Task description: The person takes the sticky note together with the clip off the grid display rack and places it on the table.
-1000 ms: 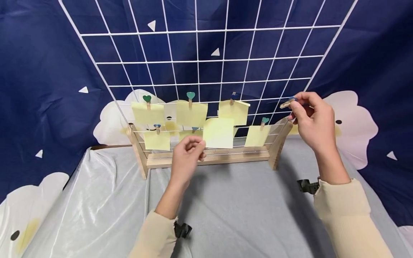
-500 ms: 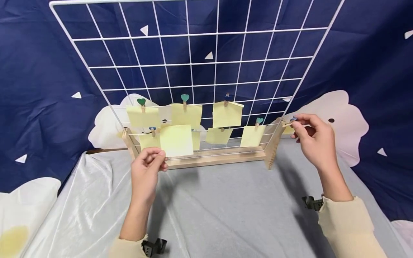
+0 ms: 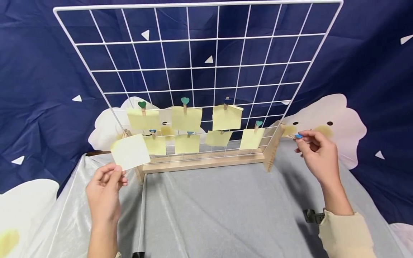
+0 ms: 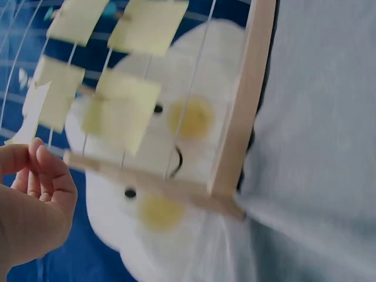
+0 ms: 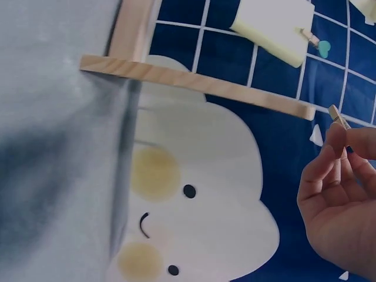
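My left hand (image 3: 104, 190) pinches a pale yellow sticky note (image 3: 130, 152) by its lower edge, in front of the rack's left end. In the left wrist view the left hand (image 4: 38, 205) shows only a sliver of that note. Off the rack's right end, my right hand (image 3: 317, 156) pinches a small wooden clothespin (image 3: 295, 136) with a blue top between thumb and fingertips. Its bare wooden tip pokes out past the fingers in the right wrist view. Several yellow notes (image 3: 187, 118) hang in two rows on the white wire grid (image 3: 190, 68), held by clothespins with green or blue heart tops.
Wooden end posts and a bottom bar (image 3: 203, 163) support the grid, which leans up against a dark blue curtain (image 3: 38, 71) printed with white clouds. A grey cloth (image 3: 206, 211) covers the table in front, with folds at the left.
My left hand has carried its note leftward from the middle of the rack to its left end. The right hand, still pinching the clothespin, has dropped lower.
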Action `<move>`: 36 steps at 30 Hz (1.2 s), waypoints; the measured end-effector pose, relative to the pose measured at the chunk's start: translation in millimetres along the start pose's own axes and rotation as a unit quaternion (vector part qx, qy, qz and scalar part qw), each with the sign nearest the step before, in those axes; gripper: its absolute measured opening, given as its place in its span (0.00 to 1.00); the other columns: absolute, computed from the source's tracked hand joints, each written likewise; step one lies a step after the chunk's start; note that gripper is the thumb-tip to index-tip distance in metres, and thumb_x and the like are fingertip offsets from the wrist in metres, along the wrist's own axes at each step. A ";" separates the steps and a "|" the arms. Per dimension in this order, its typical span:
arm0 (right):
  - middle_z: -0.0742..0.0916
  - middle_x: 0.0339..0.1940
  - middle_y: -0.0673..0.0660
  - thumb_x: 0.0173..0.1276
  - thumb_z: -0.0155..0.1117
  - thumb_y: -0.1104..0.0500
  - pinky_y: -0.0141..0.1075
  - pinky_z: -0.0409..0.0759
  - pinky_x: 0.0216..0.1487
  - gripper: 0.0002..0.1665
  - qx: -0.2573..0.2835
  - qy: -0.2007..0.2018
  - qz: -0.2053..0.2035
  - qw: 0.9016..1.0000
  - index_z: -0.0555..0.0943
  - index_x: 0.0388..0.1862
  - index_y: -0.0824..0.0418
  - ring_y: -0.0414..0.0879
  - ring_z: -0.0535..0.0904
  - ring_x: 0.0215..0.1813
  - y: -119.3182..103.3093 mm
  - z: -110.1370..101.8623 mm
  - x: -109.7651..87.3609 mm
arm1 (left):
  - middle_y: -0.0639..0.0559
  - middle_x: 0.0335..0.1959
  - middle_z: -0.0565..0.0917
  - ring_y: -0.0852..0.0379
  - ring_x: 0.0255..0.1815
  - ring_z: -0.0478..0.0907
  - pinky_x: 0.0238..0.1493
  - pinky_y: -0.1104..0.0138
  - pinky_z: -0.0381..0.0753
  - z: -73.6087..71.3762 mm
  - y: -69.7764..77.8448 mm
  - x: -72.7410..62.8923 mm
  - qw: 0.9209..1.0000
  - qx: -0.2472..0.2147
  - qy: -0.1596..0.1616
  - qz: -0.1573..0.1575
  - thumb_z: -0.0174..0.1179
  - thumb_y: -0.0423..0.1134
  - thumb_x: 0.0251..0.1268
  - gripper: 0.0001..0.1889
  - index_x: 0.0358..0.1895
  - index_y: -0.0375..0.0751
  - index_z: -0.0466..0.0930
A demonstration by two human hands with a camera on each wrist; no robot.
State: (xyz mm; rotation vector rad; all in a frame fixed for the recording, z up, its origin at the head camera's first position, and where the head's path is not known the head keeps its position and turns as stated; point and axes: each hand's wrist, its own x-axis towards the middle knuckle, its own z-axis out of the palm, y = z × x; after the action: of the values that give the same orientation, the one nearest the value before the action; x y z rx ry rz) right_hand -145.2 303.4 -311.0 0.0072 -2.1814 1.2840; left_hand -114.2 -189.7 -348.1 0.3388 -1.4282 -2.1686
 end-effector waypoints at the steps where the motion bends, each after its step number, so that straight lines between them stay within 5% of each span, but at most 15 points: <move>1: 0.87 0.31 0.42 0.69 0.63 0.71 0.21 0.77 0.26 0.10 0.003 0.001 0.008 1.000 0.81 0.48 0.72 0.30 0.82 0.25 2.7 -0.6 -2.0 | 0.47 0.23 0.83 0.59 0.17 0.78 0.22 0.73 0.79 -5.8 0.3 1.5 1.000 -0.003 0.009 -0.003 0.61 0.21 0.67 0.03 0.38 0.30 0.80; 6: 0.88 0.32 0.49 0.69 0.64 0.70 0.22 0.78 0.25 0.08 0.014 0.004 0.044 0.999 0.83 0.46 0.67 0.31 0.83 0.25 15.4 -1.6 -10.1 | 0.46 0.22 0.83 0.58 0.16 0.77 0.20 0.73 0.79 -30.6 -1.4 8.4 0.998 -0.024 0.046 -0.018 0.64 0.21 0.65 0.03 0.37 0.28 0.80; 14: 0.86 0.28 0.39 0.68 0.65 0.71 0.21 0.77 0.24 0.09 0.004 0.002 0.077 0.997 0.80 0.46 0.72 0.30 0.82 0.24 32.6 -1.0 -18.1 | 0.46 0.21 0.83 0.59 0.15 0.77 0.18 0.73 0.78 -53.1 -9.6 14.7 0.996 -0.030 0.075 -0.043 0.63 0.20 0.64 0.04 0.36 0.30 0.80; 27: 0.82 0.26 0.33 0.70 0.66 0.64 0.22 0.76 0.26 0.15 -0.059 -0.044 0.118 0.990 0.79 0.50 0.74 0.28 0.81 0.24 60.5 -6.9 -25.1 | 0.53 0.20 0.84 0.63 0.15 0.74 0.15 0.75 0.73 -84.8 -29.3 28.9 0.988 0.075 0.081 -0.107 0.62 0.24 0.68 0.08 0.32 0.39 0.84; 36: 0.84 0.28 0.41 0.71 0.66 0.62 0.23 0.76 0.27 0.14 -0.124 -0.065 0.125 0.982 0.80 0.49 0.71 0.28 0.81 0.26 77.7 -8.6 -30.0 | 0.56 0.20 0.84 0.65 0.15 0.71 0.14 0.75 0.70 -97.7 -42.7 39.7 0.977 0.128 0.058 -0.162 0.60 0.26 0.70 0.11 0.30 0.44 0.83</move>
State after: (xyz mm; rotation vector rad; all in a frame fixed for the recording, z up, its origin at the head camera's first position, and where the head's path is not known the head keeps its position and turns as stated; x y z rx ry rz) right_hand -139.3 343.0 -384.5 -0.2985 -2.5046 1.1578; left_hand -113.3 -274.1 -424.4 0.8313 -1.6826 -2.1665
